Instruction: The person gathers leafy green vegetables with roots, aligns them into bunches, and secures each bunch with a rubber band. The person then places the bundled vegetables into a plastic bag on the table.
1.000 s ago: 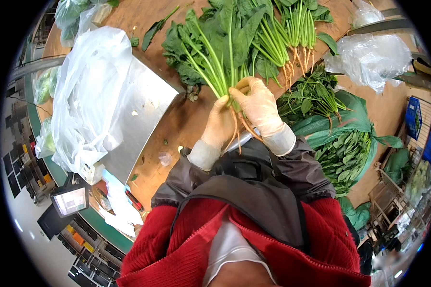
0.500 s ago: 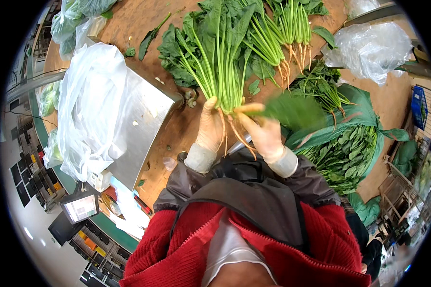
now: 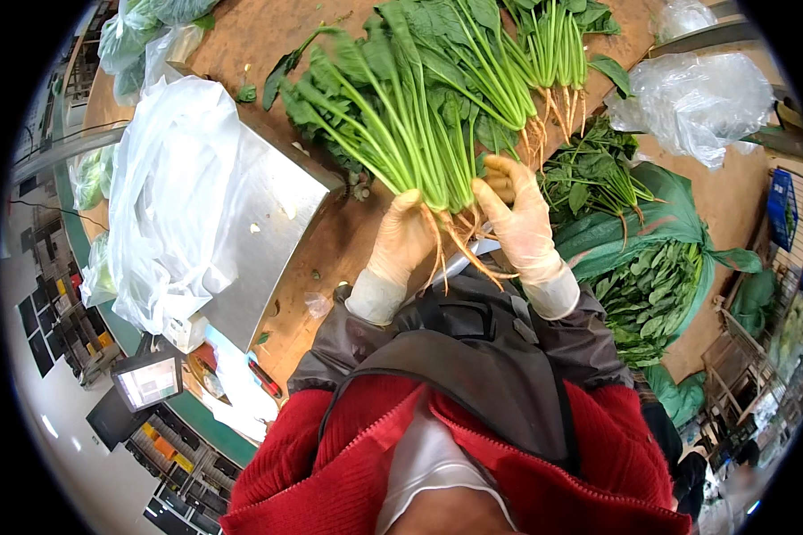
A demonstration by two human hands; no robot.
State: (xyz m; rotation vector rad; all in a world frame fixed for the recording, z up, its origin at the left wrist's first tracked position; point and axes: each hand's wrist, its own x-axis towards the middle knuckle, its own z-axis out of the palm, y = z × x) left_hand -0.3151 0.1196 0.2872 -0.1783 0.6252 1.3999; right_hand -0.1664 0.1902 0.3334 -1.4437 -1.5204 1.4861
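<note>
Spinach is gripped from nine o'clock by the left hand, a trimmed leaf apparently just released by the half-curled right hand at three.

"What sort of place is this?"
"A produce-packing workspace, apparently: bunched greens across a wooden surface, a sack of leaves, plastic bags and a lit screen."
</note>
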